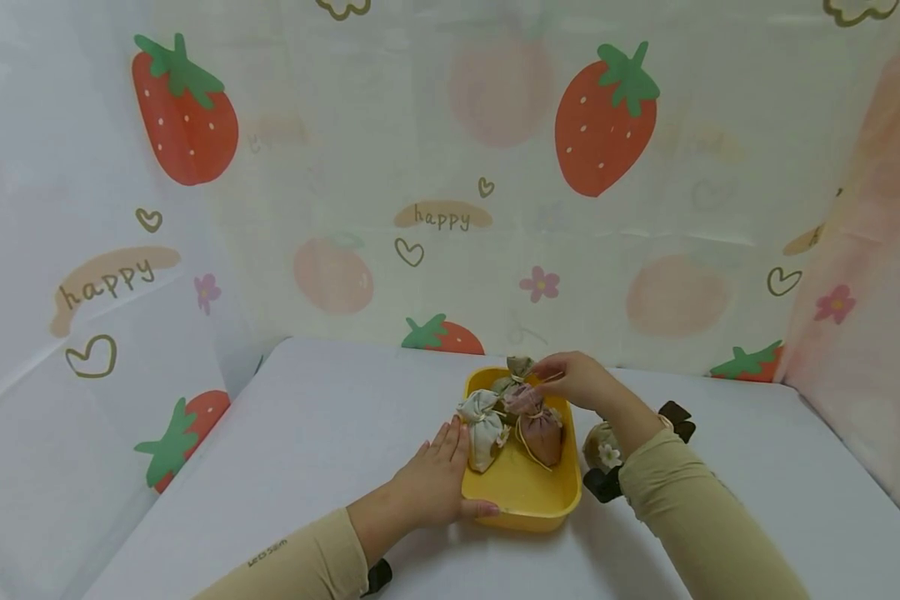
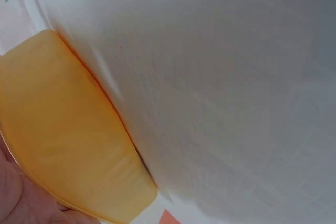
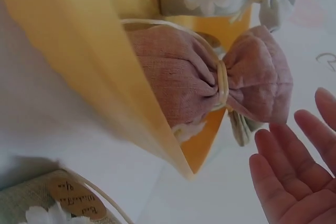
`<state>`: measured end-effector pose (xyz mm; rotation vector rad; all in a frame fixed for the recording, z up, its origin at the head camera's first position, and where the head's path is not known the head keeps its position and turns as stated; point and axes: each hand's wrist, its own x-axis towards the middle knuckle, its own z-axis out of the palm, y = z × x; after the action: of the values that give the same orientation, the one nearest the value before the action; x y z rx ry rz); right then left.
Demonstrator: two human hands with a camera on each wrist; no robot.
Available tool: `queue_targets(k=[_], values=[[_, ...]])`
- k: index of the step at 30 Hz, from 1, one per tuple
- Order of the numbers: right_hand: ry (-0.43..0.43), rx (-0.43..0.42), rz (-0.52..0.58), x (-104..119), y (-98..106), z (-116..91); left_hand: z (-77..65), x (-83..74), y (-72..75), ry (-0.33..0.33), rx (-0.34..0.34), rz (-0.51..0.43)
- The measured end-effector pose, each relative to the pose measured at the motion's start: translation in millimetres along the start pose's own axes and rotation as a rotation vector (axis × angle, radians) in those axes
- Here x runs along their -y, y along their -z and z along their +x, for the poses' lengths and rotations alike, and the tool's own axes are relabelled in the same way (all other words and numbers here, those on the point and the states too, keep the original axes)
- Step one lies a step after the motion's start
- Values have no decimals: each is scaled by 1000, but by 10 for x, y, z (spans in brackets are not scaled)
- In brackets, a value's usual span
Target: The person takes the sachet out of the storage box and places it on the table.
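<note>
My left hand (image 1: 433, 482) lies along the left side of a yellow plastic bin (image 1: 525, 500), fingers straight on its wall and thumb over the near rim. Inside stand small drawstring pouches: a pale blue one (image 1: 484, 437) on the left, a pink one (image 1: 542, 437) on the right and a green one (image 1: 520, 367) behind them. Over the bin's far right corner, my right hand (image 1: 579, 385) hovers by the tops of the pink and green pouches. In the right wrist view its fingers (image 3: 278, 182) are loosely extended beside the pink pouch's gathered top, holding nothing.
Another greenish pouch (image 1: 602, 448) with a white flower lies on the table right of the bin, partly hidden by my right forearm. A brown oval label (image 3: 76, 198) shows on it. The white table (image 1: 330, 417) backs onto a strawberry-print curtain (image 1: 450, 275).
</note>
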<state>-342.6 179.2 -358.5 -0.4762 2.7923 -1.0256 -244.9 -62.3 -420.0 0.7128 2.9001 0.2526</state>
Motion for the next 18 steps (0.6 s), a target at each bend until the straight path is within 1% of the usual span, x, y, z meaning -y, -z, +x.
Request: queue_targets(k=[6, 13, 18], values=[[12, 30, -4, 14, -52, 6, -18, -15, 15, -2, 0, 5], [-23, 50, -36, 9, -98, 14, -34, -17, 23, -9, -8, 1], [1, 54, -39, 0, -112, 15, -24, -14, 11, -4, -2, 11]])
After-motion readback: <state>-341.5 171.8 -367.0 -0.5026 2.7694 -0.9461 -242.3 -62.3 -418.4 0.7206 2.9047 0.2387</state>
